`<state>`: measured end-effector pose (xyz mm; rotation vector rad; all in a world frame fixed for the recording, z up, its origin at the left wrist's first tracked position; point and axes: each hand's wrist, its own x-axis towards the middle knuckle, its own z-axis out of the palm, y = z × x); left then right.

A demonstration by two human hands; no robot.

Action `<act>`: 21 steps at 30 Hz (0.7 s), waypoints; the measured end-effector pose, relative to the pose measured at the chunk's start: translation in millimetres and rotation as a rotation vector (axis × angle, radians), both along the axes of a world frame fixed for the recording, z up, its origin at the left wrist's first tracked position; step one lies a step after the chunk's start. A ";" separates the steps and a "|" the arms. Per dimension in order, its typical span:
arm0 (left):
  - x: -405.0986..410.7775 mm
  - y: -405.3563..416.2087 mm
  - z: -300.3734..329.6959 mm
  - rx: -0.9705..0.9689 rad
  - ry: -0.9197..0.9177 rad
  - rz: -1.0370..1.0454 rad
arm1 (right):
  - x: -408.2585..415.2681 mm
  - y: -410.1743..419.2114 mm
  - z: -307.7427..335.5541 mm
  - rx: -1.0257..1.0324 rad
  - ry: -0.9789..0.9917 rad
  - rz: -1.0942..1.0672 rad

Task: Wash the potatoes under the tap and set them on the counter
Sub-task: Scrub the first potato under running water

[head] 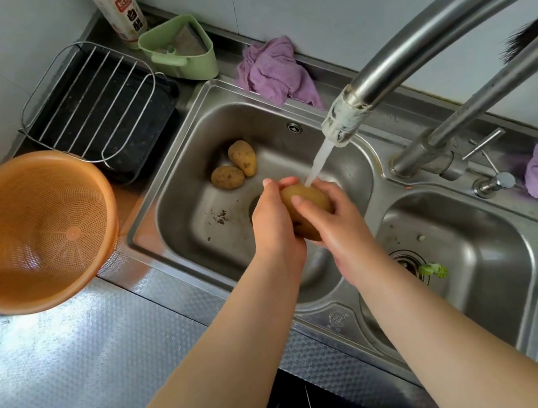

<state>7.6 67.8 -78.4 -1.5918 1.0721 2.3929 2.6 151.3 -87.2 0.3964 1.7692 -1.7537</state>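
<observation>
Left hand, right hand clasp potato under tap stream.

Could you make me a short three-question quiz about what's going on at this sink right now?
1. True or false: both hands hold the same potato under the running water.
2. How many potatoes lie loose in the left basin?
3. Where is the orange colander? A) in the right basin B) on the counter left of the sink C) under the tap

Key:
1. True: the left hand and right hand both grip it, and the stream lands on its top.
2. Two, touching, at the back of the basin.
3. B. It holds nothing.
</observation>
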 end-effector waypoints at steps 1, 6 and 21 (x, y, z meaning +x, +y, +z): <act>2.5 2.1 -0.5 -0.012 0.033 -0.019 | -2.9 -1.5 2.3 0.036 -0.012 -0.083; 14.6 8.4 -1.5 0.038 0.289 -0.161 | -20.2 -3.3 6.4 0.044 -0.096 -0.274; -0.8 -0.2 0.2 0.079 0.086 0.061 | -18.4 -4.3 11.8 0.046 -0.070 -0.122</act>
